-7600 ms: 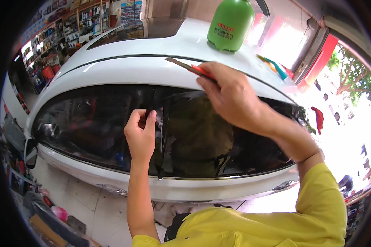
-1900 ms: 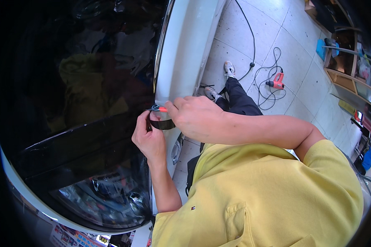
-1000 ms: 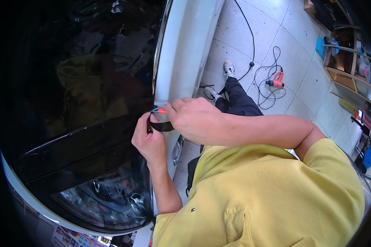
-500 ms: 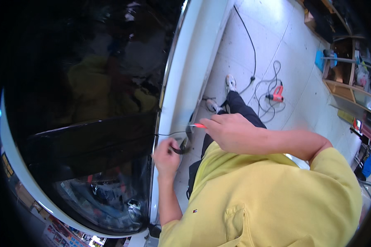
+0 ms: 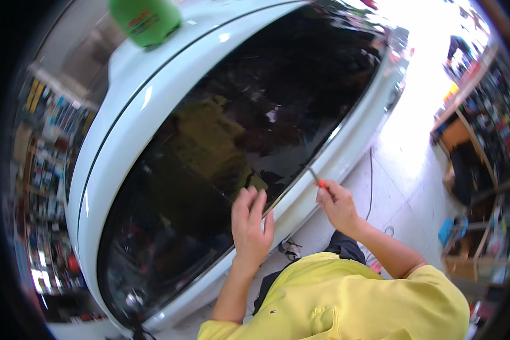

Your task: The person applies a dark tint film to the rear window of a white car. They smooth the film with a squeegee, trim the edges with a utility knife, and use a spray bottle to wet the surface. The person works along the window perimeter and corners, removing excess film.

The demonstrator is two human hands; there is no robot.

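The dark window (image 5: 300,85) of a white car (image 5: 360,130) stretches out in front of me, with my reflection in it. My left hand (image 5: 250,226) is over the window's lower edge, its fingers spread and holding nothing; whether the fingertips touch the glass I cannot tell. Farther to the right, my right hand (image 5: 337,207) pinches a slim red-handled tool (image 5: 321,183). Its thin dark shaft points up and left toward the strip along the window's bottom edge. The tool's exact kind does not show.
A green container (image 5: 146,22) stands on the car's roof. Shelves full of goods (image 5: 45,175) line the left side, and wooden shelving (image 5: 476,238) is on the right. A dark cable (image 5: 371,181) lies on the pale floor beside the car.
My view has swung up along the window. My left hand has left the dark door handle area and opened over the glass. My right hand has brought the tool to the window edge.
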